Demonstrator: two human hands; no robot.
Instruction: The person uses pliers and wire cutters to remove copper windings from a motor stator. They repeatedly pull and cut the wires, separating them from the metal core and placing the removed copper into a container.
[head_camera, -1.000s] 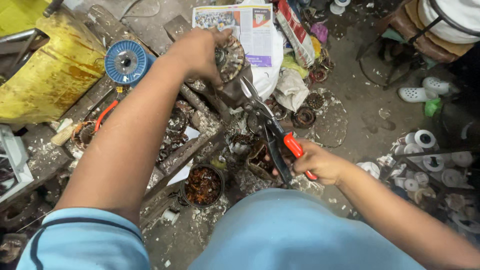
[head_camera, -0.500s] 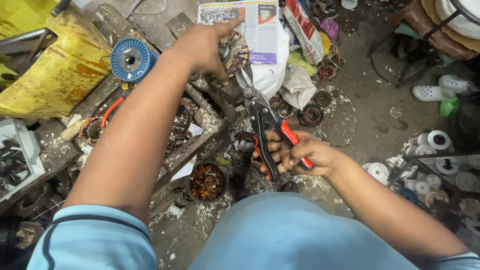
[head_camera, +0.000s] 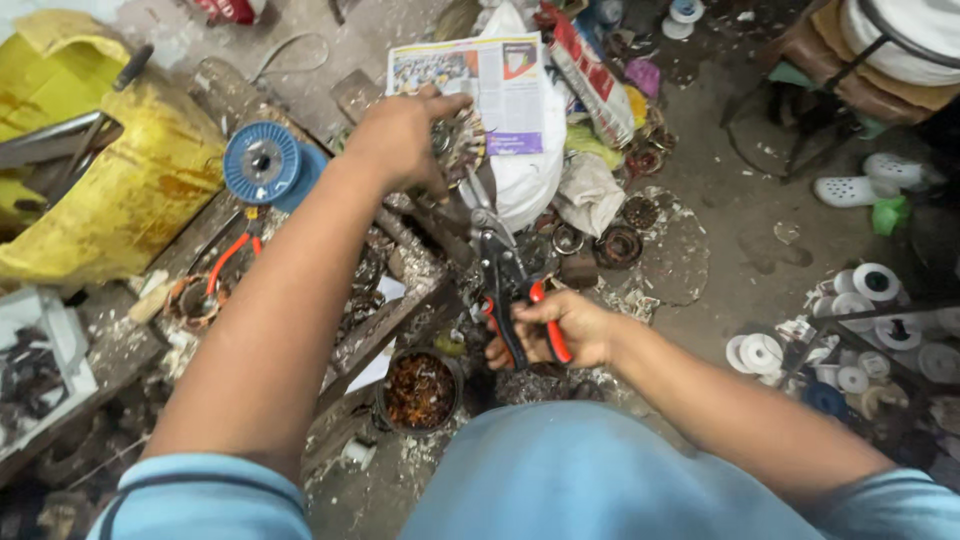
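My left hand (head_camera: 400, 135) reaches forward and grips a round wound motor part (head_camera: 458, 145) with copper wire, held over the wooden bench (head_camera: 400, 310). My right hand (head_camera: 560, 328) is closed around the red and black handles of cutting pliers (head_camera: 505, 275). The pliers' metal jaws point up toward the wound part, just below it. A small dark pot of copper scraps (head_camera: 418, 388) stands below the hands, near my knees.
A blue wire spool (head_camera: 262, 163) and red-handled pliers (head_camera: 228, 260) lie on the left. A yellow sheet (head_camera: 110, 180) covers the far left. A newspaper (head_camera: 480, 75) and white bag lie ahead. Round motor parts (head_camera: 620, 245) and white spools (head_camera: 860, 300) litter the floor at right.
My right hand has drawn the pliers slightly down and left, closer to my body. My left hand keeps the wound part at about the same place.
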